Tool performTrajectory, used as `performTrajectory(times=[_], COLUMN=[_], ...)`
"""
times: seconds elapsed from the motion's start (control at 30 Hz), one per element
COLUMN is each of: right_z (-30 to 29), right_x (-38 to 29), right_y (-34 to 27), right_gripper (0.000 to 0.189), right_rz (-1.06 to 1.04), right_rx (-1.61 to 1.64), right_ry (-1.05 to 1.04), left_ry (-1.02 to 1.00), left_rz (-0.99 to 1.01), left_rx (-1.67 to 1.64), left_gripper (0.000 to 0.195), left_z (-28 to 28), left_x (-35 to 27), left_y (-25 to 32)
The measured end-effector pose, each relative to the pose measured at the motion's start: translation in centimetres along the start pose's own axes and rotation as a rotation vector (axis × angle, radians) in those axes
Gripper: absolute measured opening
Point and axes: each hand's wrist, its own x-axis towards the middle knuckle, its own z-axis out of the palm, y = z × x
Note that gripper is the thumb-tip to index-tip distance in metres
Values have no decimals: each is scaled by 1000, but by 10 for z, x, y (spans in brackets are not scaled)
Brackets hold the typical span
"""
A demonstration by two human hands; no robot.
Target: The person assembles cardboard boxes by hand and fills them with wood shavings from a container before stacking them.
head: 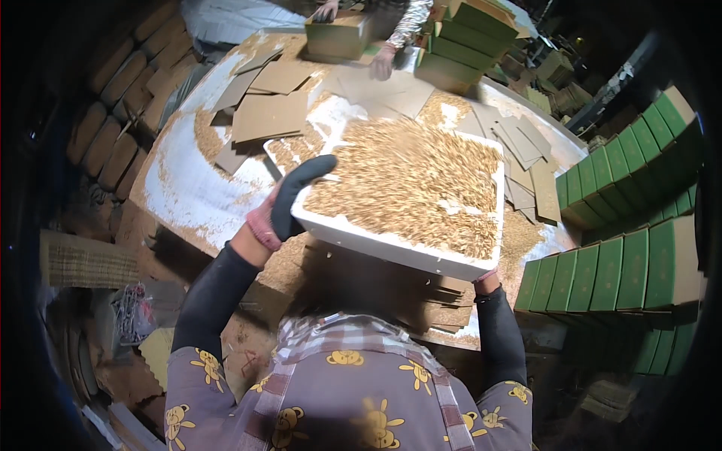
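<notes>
A white foam tray (pixel 389 248) full of loose brown husks or chips is held up over the work table, tilted a little. My left hand (pixel 299 194), in a dark-coated glove with a pink cuff, grips its left side with the thumb over the rim. At the lower right corner is my right hand (pixel 486 275), mostly hidden beneath the tray; only a bit of pink cuff shows. The tray's contents look blurred. Behind its left side, part of another white tray (pixel 272 147) with dividers shows on the table, with husks in it.
Cardboard sheets (pixel 271 115) lie left and right on the husk-strewn table (pixel 186 163). Across it, a co-worker's gloved hand (pixel 382 62) is near an open carton (pixel 338 39) and stacked green boxes (pixel 462 51). Rows of green boxes (pixel 603 270) stand at the right.
</notes>
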Motion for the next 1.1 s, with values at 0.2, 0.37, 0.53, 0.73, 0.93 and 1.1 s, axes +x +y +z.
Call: performTrajectory(times=[0.2, 0.37, 0.53, 0.73, 0.93, 1.1], right_z=[-6, -2, -24, -16, 42, 125], right_x=[-8, -1, -5, -9, 3, 66], right_y=[-86, -82, -106, -114, -151, -154], right_gripper=[93, 88, 78, 70, 77, 97], right_rz=[56, -18, 100, 204, 127, -111], right_rx=[-399, -522, -557, -528, -1356, -866], right_ry=[-215, -173, -211, -81, 46, -321], left_ry=[-30, -455, -682, -93, -287, -363], left_rz=[-74, -823, -650, -90, -724, -801], left_rx=[-99, 185, 898, 267, 1308, 989], left_gripper=[55, 88, 39, 38, 116, 81], left_z=[22, 27, 81, 39, -121, -122], left_x=[30, 56, 81, 76, 74, 44], left_y=[-25, -38, -18, -54, -287, -343])
